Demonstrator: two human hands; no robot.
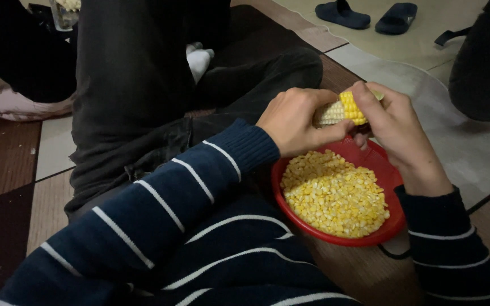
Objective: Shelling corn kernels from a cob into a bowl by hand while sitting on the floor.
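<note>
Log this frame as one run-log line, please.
left hand: grips corn cob | right hand: fingers on cob's yellow kernels | red bowl: loose kernels, below hands | cob: partly stripped

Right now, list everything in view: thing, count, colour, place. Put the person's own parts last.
corn cob: one, yellow kernels on part, bare pale on the rest, held above the bowl.
bowl: one, red, on the floor in front of the person.
loose kernels: a heap, yellow, in the bowl.
slippers: two, dark blue, on the pale floor at top right.
seated person: one, dark clothes, white sock, across from the bowl.
glass container: one, clear, top left; contents unclear.
mat: one, grey, at right.
left hand: one, grips the cob's bare end, striped navy sleeve.
right hand: one, fingers on the cob's yellow end, striped navy sleeve.
</note>
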